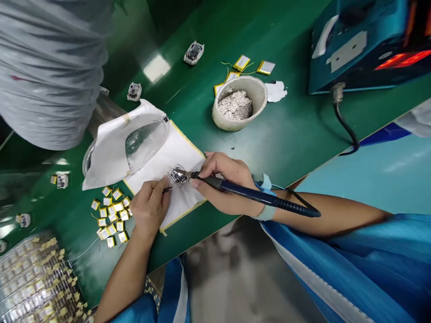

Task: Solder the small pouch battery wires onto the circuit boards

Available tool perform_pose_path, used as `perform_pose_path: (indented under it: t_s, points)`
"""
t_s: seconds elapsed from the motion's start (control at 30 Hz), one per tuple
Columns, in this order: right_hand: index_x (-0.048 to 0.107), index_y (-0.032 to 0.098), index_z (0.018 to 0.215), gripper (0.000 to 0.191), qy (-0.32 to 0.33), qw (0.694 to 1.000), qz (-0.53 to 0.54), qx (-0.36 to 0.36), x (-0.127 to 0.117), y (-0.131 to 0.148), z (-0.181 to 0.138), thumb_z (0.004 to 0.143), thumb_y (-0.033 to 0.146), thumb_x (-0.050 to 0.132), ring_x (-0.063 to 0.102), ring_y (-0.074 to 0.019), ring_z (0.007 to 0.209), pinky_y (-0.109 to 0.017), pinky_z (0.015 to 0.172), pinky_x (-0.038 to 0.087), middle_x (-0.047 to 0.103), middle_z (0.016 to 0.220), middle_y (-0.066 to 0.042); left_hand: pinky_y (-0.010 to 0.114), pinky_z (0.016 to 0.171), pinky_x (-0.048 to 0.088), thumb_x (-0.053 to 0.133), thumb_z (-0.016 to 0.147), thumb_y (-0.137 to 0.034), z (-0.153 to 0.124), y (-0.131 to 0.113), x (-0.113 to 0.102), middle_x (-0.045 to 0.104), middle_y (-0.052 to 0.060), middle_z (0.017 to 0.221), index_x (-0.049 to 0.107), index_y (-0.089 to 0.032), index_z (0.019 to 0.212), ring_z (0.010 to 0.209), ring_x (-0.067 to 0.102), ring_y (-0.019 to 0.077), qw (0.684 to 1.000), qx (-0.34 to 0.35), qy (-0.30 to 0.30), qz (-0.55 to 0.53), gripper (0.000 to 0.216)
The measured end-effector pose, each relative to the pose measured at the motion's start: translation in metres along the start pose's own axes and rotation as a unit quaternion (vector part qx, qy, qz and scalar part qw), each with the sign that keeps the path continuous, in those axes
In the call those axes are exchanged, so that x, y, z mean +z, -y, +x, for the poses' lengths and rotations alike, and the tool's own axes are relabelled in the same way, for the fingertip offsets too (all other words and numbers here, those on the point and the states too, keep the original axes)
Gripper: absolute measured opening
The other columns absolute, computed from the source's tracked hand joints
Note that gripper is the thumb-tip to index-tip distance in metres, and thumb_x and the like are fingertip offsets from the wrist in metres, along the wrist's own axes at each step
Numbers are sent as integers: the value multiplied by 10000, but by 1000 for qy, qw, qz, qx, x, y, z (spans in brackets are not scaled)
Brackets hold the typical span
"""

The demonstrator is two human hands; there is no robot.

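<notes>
My right hand [230, 184] is closed around a soldering iron [249, 192] with a dark blue handle and a cable at its rear. Its tip reaches a small circuit board [178, 176] on a white sheet [182, 204] edged with yellow tape. At the board's left side, my left hand [151, 204] pinches a thin dark tool [167, 189], perhaps tweezers. Most of that tool is hidden by the fingers. The iron's tip appears to touch the board, though the contact is too small to make out.
Several yellow-edged battery cells [112, 215] lie left of the sheet. A curved clear shield with white paper [114, 154] stands behind it. Further back are a cup of metallic shavings [235, 105] and a blue soldering station [353, 49]. A trayful of parts [33, 282] sits front left; a person's grey sleeve [50, 72] shows opposite.
</notes>
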State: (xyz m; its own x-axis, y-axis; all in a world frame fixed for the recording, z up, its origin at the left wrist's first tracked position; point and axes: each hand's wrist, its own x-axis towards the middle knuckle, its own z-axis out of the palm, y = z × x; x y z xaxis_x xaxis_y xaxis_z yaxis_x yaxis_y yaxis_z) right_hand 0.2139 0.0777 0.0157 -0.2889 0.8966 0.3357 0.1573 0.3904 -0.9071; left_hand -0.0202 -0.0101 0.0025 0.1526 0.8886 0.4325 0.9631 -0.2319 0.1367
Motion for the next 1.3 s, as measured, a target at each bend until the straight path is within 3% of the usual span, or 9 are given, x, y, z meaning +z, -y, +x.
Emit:
perform_pose_path:
  t_s: [0.5, 0.67, 0.87, 1.03, 1.3]
  points:
    - [568, 283, 860, 230, 25, 999, -32, -20, 4, -6, -3, 892, 230, 790, 673, -177, 613, -488, 976, 589, 670, 678, 67, 274, 643, 471, 759, 1007, -219, -6, 3, 3, 781, 44, 973, 769, -245, 1335, 780, 729, 139, 1000, 9, 16, -8, 330]
    - [575, 281, 864, 230, 28, 999, -28, -21, 2, -5, -3, 893, 223, 796, 681, -186, 639, -477, 950, 585, 678, 693, 58, 283, 628, 449, 739, 1022, -255, -7, 3, 4, 765, 50, 963, 792, -253, 1295, 764, 713, 137, 999, -19, 32, 0, 279]
    - [574, 276, 860, 233, 35, 999, -31, -24, 2, -5, -4, 879, 224, 800, 680, -177, 639, -511, 1029, 566, 693, 718, 60, 286, 624, 443, 749, 1021, -259, -7, 3, 4, 771, 46, 953, 786, -244, 1294, 763, 710, 141, 1000, 10, 17, 6, 276]
    - [564, 286, 842, 227, 33, 998, -38, -23, 3, -5, -5, 879, 238, 783, 681, -185, 634, -510, 1023, 582, 695, 701, 55, 287, 630, 451, 751, 1022, -314, -11, 3, 3, 768, 57, 970, 809, -267, 1288, 770, 708, 149, 999, -22, 47, 5, 276]
    - [575, 280, 836, 222, 38, 999, -34, -18, 3, -5, -5, 870, 240, 791, 680, -185, 632, -523, 1030, 573, 712, 710, 53, 292, 629, 446, 754, 1019, -323, -9, 5, 5, 780, 57, 942, 830, -267, 1251, 759, 711, 155, 999, -32, 39, 13, 250]
